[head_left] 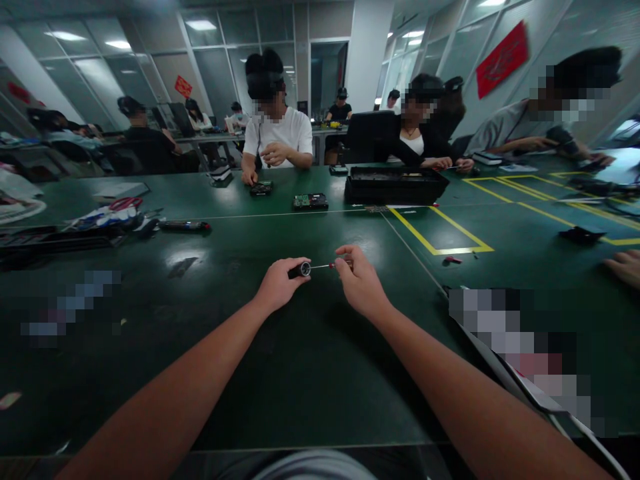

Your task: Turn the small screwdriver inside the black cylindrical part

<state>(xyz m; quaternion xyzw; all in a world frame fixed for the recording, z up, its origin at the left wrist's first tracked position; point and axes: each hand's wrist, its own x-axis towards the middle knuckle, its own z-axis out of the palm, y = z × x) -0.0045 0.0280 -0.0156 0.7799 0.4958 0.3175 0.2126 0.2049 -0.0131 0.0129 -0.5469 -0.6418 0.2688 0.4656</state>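
My left hand (pixel 279 285) is closed around a small black cylindrical part (pixel 305 269) with a round, silver-rimmed end facing me. In my right hand (pixel 364 281) is a slim screwdriver (pixel 323 267), its thin metal shaft pointing left and a red collar showing by my fingers. The shaft's tip is at or very near the side of the black part; whether they touch I cannot tell. My fingers hide most of the screwdriver's handle. Both hands are over the middle of the dark green table (pixel 320 373).
Across the table a person in a white shirt (pixel 277 137) works beside a green circuit board device (pixel 310 201). A long black tray (pixel 395 187) stands right of it. Left lie a pen-like tool (pixel 184 226) and red-handled scissors (pixel 125 204). A laptop-like object (pixel 493 353) sits near my right arm.
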